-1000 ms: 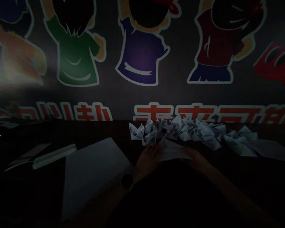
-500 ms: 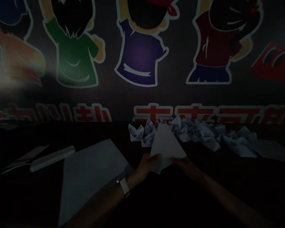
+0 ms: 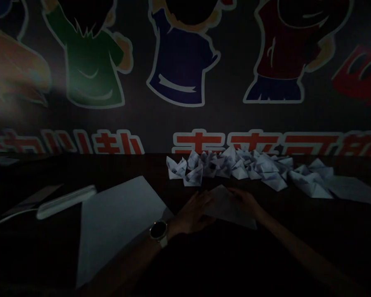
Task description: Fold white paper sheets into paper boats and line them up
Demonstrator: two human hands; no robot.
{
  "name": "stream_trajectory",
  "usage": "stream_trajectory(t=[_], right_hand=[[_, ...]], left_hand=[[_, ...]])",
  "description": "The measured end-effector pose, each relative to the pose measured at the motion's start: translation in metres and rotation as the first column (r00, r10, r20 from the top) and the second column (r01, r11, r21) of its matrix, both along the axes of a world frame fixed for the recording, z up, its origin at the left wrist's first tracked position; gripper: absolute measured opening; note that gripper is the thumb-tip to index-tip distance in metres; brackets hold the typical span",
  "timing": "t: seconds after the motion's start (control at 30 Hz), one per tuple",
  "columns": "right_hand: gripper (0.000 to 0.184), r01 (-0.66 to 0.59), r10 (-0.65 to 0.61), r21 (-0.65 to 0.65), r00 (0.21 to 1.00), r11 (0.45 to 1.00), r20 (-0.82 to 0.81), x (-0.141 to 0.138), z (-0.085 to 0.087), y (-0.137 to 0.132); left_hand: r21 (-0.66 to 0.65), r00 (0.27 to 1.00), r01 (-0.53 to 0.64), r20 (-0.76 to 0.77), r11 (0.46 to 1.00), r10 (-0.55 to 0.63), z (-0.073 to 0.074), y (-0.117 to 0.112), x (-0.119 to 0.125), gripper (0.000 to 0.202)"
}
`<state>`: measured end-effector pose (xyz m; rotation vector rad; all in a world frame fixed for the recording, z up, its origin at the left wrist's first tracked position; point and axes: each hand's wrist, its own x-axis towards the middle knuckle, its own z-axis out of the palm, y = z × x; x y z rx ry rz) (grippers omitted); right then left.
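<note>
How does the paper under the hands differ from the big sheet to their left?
The folded paper is smaller than the large sheet, which lies flat. The left hand and right hand rest on the folded paper; the large sheet lies beside them. Both are pale paper on the dark table.

From here, a dark table [image 3: 80,173] carries a crowded row of folded paper boats [image 3: 231,169] along its far edge, right of centre. A flat paper sheet [image 3: 352,189] lies at far right, a folded paper sheet [image 3: 231,212] at lower centre, a large white sheet [image 3: 117,231] at lower left, and a white bar [image 3: 66,202] on a thin flat strip [image 3: 31,204] at left.
</note>
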<state>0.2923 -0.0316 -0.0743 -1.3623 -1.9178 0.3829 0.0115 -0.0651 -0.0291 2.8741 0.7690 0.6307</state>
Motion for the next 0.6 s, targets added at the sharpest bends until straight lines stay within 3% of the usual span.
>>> stream_trajectory(t=[0.07,0.17,0.33,0.6], right_hand=[[0.039,0.055,-0.063,0.072,0.991,0.996,0.117,-0.003,0.001,-0.003],[0.038,0.022,-0.055,0.142,0.972,0.99,0.229,-0.009,0.008,-0.01],[0.048,-0.244,0.218,0.046,0.923,0.969,0.316,-0.017,0.015,-0.019],[0.029,-0.247,0.235,-0.001,0.922,0.969,0.307,-0.025,0.018,-0.026]], left_hand=[[-0.047,0.995,0.041,-0.091,0.998,-0.045,-0.004,-0.004,0.001,0.06],[-0.057,0.995,-0.037,-0.099,0.998,0.031,-0.009,-0.005,0.003,0.06],[-0.022,0.984,-0.171,-0.057,0.985,0.169,-0.009,0.004,0.0,0.055],[-0.055,0.978,-0.209,-0.019,0.976,0.208,-0.002,0.014,-0.003,0.028]])
